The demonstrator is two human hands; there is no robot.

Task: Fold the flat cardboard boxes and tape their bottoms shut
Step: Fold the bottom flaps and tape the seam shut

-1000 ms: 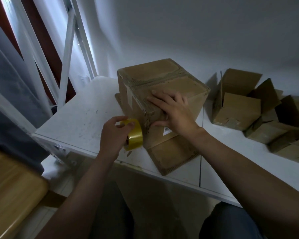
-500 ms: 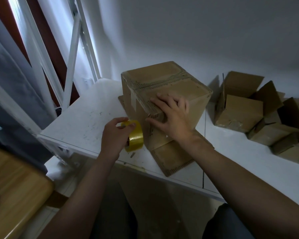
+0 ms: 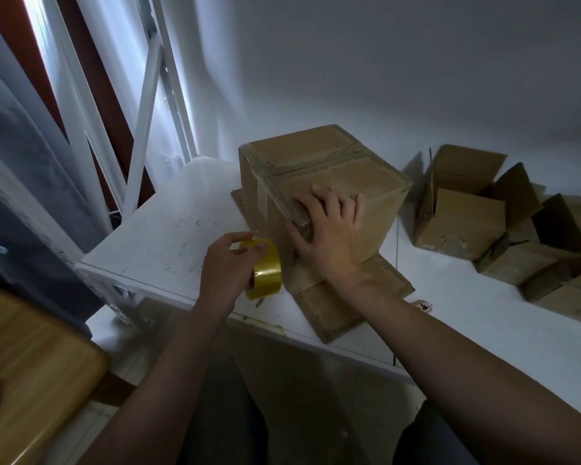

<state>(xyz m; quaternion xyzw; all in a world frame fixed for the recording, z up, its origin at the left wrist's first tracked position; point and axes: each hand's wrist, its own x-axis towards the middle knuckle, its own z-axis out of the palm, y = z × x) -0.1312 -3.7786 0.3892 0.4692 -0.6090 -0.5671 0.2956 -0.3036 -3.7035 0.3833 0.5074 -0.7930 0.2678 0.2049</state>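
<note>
Cardboard box upright on the white surface, taped bottom face turned up, set on top of flattened cardboard lying under and in front of the box. Seam of old tape running across the upturned face, from the box's left edge toward its far right corner. Right hand laid flat over the near top corner of the box, fingers spread on the top face, thumb down on the front side, palm pressing rather than grasping anything. Left hand just left of the box's near lower corner, curled around a roll of yellow tape, thumb and fingertips pinching the roll's rim. Roll held on edge, touching or nearly touching the box's front side; cannot tell whether a strip of tape runs from roll to box. Right of the box, well apart from it, a loose heap of other cardboard boxes with flaps standing open, against the grey wall. Small reddish scrap on the surface just right of the flattened cardboard. Left of the box, beyond the surface's edge, a white metal frame with slanting bars. Nearer than the box and far to its left, a wooden piece with a rounded corner, blurred.
</note>
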